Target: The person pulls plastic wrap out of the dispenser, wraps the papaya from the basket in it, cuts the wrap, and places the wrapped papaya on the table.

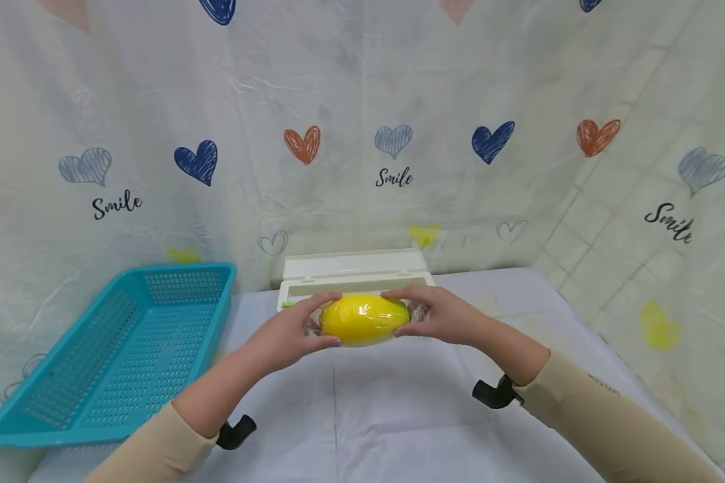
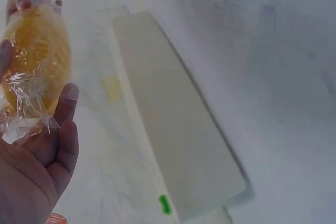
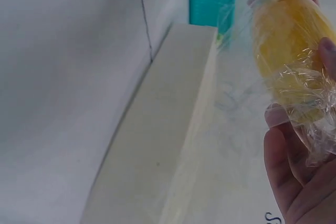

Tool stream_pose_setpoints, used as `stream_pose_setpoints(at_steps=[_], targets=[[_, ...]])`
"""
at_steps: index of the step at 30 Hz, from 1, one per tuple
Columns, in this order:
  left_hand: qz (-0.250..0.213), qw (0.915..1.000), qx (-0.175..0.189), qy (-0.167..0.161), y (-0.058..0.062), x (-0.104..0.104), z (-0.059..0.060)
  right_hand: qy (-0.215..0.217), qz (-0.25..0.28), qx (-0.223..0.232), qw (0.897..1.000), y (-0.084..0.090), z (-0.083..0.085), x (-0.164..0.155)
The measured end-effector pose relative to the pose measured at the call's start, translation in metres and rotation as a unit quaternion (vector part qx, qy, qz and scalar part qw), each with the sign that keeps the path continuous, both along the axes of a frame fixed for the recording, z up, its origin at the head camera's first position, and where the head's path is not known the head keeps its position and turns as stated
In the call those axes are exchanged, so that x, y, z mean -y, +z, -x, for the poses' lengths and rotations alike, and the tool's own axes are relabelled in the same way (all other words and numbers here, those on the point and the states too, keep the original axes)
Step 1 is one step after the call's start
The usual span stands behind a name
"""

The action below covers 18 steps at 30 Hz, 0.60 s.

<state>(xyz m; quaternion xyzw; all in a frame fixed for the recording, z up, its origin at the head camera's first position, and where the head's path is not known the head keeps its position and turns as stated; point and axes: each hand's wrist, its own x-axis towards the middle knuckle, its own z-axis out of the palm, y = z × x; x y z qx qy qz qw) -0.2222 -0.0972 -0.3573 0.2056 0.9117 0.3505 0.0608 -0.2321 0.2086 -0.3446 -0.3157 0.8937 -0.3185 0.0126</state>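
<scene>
A smooth yellow oval thing [image 1: 365, 318], perhaps a fruit, is wrapped in clear plastic film [image 3: 296, 93]. It is held up level above the table, and the film bunches at both ends. My left hand [image 1: 286, 332] grips its left end between fingers and thumb. The other end is gripped the same way by my right hand [image 1: 441, 314]. In the left wrist view the crinkled film [image 2: 29, 95] lies beside the left palm. Behind the yellow thing stands a long white box [image 1: 356, 282] with its lid raised; a small green tab [image 2: 165, 204] shows on it.
A blue-green plastic basket [image 1: 217, 322] stands at the left on the table. White cloth [image 1: 393, 402] covers the tabletop. Close behind hangs a pale curtain [image 1: 344, 74] printed with hearts. Each forearm has a black wrist mount [image 1: 495, 392] below it.
</scene>
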Motion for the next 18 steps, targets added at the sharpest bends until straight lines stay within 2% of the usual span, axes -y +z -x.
stream_pose_setpoints(at_steps=[6, 12, 18], targets=[[0.041, 0.9989, -0.007, -0.021, -0.033, -0.001, 0.000, 0.002, -0.034, 0.033, 0.999, -0.030, -0.001, 0.001], [0.081, 0.9965, -0.006, -0.021, -0.061, -0.003, 0.007, 0.012, -0.102, 0.000, 0.995, -0.058, 0.008, 0.005], [0.108, 0.9934, -0.015, -0.034, -0.083, -0.004, 0.016, 0.016, -0.146, 0.000, 0.989, -0.077, 0.015, 0.009]])
